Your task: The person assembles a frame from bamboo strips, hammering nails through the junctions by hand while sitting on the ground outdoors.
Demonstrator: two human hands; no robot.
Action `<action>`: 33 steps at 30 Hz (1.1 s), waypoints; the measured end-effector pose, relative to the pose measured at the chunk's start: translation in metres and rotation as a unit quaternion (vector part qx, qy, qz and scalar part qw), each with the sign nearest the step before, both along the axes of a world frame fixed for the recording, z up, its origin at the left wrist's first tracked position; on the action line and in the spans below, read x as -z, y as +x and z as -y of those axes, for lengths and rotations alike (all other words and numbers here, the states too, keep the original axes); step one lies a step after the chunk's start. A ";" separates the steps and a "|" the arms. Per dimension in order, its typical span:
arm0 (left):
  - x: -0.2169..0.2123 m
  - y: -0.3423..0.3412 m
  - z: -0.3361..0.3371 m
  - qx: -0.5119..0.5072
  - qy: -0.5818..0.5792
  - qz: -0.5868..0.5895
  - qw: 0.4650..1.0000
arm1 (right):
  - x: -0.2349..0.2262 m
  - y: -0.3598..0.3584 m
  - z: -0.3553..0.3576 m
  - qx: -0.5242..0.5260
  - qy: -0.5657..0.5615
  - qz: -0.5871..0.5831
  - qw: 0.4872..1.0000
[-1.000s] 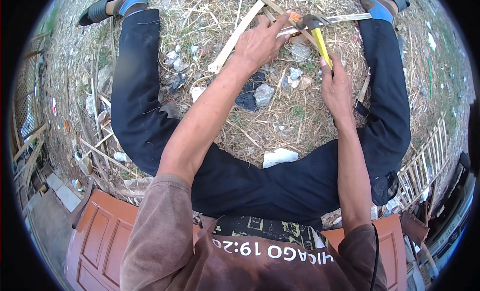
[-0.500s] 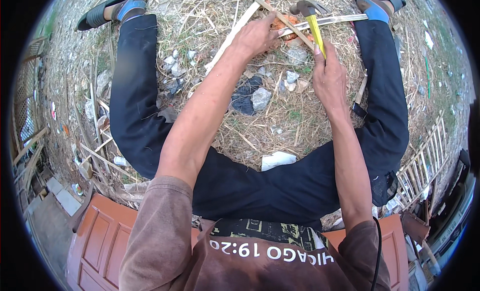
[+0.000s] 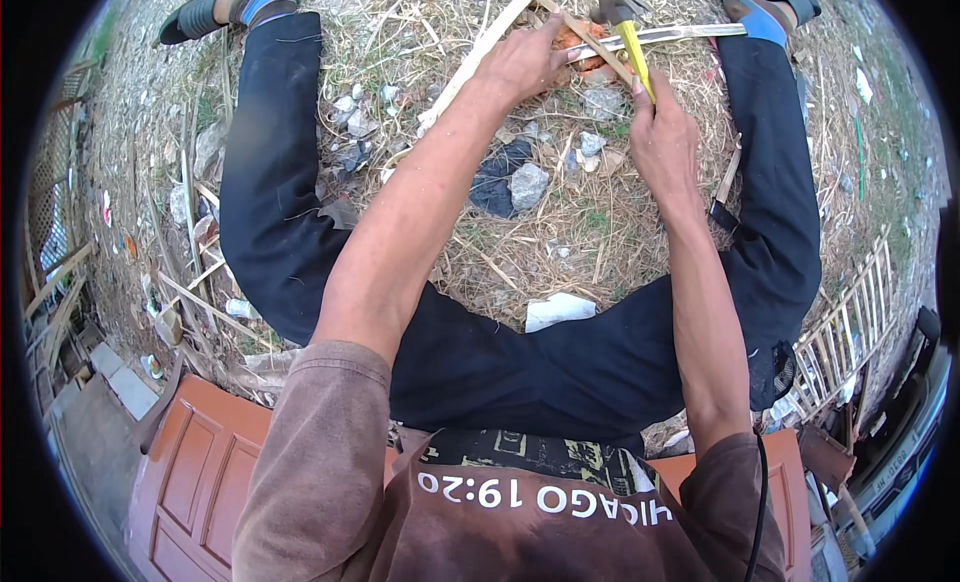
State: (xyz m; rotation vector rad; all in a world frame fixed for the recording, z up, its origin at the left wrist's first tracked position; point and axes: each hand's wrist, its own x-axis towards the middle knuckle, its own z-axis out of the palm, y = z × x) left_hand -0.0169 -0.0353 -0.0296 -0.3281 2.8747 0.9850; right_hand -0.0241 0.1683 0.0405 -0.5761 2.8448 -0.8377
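A yellow-handled hammer (image 3: pixel 632 44) is gripped in the right hand (image 3: pixel 662 137), fingers closed around the lower handle, with the dark metal head raised at the far end of the ground between the person's feet. Just beneath the head, a thin bamboo slat (image 3: pixel 665 34) is laid flat across a reddish brick (image 3: pixel 583 39), and a second slat (image 3: pixel 570 24) is crossed over it at an angle. The crossed slats are pinned at the brick by the left hand (image 3: pixel 522 62), which is closed down over them; whether the fingers wrap fully around the wood cannot be told. A longer pale strip of bamboo (image 3: pixel 470 64) is seen running out from under that hand toward the left leg. The ground (image 3: pixel 560 252) is covered with dry straw, and grey stones (image 3: pixel 528 185) and a scrap of dark cloth (image 3: pixel 495 182) are scattered near its middle. A crumpled white scrap (image 3: pixel 558 310) is seen close to the person's lap. Black trousers (image 3: pixel 270 182) are worn, the legs spread wide to either side, with sandalled feet at the far corners. A brown panelled door (image 3: pixel 190 482) is lying at the near left, and a small lattice of bamboo slats (image 3: pixel 850 332) is lying at the right edge.
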 end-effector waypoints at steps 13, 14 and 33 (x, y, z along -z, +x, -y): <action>0.009 0.004 -0.007 -0.004 -0.034 -0.038 0.999 | -0.014 0.009 0.002 -0.030 -0.063 -0.012 0.998; -0.007 0.003 -0.002 0.012 0.035 0.008 0.999 | -0.030 0.011 0.008 0.004 -0.100 -0.017 0.995; 0.013 0.006 -0.006 -0.005 -0.069 -0.025 0.997 | -0.006 -0.020 -0.011 -0.034 0.014 -0.012 0.999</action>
